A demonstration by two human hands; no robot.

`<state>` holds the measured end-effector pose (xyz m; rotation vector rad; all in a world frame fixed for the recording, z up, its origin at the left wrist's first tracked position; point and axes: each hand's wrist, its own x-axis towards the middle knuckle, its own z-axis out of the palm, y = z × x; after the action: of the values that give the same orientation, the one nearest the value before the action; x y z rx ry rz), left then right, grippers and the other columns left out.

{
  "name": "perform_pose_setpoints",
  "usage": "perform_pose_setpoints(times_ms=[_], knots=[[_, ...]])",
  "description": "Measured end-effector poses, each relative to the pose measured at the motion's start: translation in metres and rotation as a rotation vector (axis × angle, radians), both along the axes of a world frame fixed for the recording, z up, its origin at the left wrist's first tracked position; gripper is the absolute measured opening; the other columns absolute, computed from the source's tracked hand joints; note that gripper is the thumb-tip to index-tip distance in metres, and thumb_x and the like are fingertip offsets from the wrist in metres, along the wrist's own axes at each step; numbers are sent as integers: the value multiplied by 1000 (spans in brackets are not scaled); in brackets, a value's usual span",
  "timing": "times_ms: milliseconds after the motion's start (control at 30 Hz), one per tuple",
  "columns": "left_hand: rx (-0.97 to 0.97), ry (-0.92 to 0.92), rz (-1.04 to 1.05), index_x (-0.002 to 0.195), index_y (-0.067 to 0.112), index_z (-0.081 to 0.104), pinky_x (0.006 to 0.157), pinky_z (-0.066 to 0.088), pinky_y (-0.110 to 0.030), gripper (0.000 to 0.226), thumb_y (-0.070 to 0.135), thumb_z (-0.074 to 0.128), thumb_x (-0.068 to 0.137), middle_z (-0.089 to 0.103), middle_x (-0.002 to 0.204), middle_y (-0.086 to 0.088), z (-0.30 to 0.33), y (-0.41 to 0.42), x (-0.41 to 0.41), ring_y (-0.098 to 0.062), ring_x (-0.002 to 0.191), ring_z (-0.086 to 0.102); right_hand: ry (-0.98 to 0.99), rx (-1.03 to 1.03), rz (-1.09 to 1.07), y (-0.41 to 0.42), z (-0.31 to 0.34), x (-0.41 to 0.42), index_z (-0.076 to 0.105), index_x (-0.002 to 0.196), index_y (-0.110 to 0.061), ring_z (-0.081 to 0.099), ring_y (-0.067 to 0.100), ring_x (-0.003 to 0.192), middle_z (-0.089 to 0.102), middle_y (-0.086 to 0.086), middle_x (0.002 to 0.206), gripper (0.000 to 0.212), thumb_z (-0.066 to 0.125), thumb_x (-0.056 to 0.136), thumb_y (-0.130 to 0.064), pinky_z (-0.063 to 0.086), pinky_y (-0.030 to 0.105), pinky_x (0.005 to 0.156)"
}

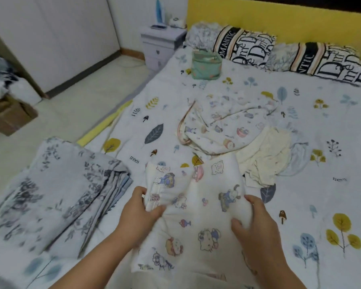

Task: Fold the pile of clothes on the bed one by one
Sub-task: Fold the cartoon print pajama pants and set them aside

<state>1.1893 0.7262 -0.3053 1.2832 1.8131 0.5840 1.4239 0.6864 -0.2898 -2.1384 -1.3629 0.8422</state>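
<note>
Fingers of the left hand (139, 213) and right hand (256, 224) are clamped on the side edges of a white cartoon-print cotton garment (194, 207) near the bed's (300, 205) front edge; beyond lies a crumpled clothes pile (233, 130).

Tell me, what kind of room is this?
Most likely a home bedroom: a bed with a yellow headboard, printed pillows along it, and a small nightstand beside it.
</note>
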Motion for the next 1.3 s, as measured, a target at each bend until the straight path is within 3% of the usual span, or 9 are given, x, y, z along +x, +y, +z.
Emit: perform_pose_setpoints(times_ms=[167,267,367,467,633,900,1100,1200,1300], knots=[[34,-64,133,105,21,44,59,44,-21,37,27,71,80,59,89,12,28,1,-76,-4,78,58,9,39,115,30,25,-74,42,130,-22,51,16,85,54,-4,101,53,63,82,-17,36,28,69],[50,-44,205,105,18,45,60,45,-24,38,27,72,79,60,88,9,37,4,-130,-8,77,60,10,45,180,51,34,-128,42,131,-24,53,18,91,58,0,113,53,63,83,-18,38,29,71],[35,-58,297,104,17,45,66,51,-32,38,26,72,79,62,89,4,39,6,-186,-14,78,62,12,71,271,73,39,-185,41,131,-25,48,13,88,55,-4,110,53,62,83,-18,37,27,73],[65,-67,402,105,17,44,61,48,-28,38,24,72,80,61,88,6,36,6,-241,-11,77,60,22,116,380,97,37,-243,41,130,-26,46,11,89,54,-6,111,52,62,83,-18,38,26,76],[98,-46,609,107,14,43,59,40,-25,40,21,72,80,56,88,6,9,4,-310,-16,80,58,2,148,587,142,13,-336,41,134,-25,51,14,109,53,-6,125,55,61,83,-18,35,21,82],[47,-131,849,104,10,38,54,38,-24,37,19,67,84,56,89,-1,-57,1,-346,-16,75,54,-216,155,924,210,-48,-434,38,138,-22,50,23,117,49,4,132,57,57,84,-18,41,31,93],[-86,-117,868,108,4,37,66,39,-29,35,19,61,88,54,95,-8,-94,5,-346,-24,81,52,-450,219,934,234,-99,-457,42,135,-15,55,32,101,52,12,117,50,50,87,-9,45,37,76],[-210,-26,874,118,0,34,81,42,-34,54,17,70,81,48,115,-17,-104,0,-347,-30,99,50,-576,141,833,228,-119,-457,41,136,-8,52,36,103,51,19,116,50,50,87,-4,43,41,80],[-96,363,710,129,-7,32,86,45,-51,100,14,90,51,41,123,-32,-105,-3,-355,-46,109,46,-673,149,698,211,-129,-462,45,131,-7,56,41,107,54,27,120,73,77,65,-11,48,49,84]])
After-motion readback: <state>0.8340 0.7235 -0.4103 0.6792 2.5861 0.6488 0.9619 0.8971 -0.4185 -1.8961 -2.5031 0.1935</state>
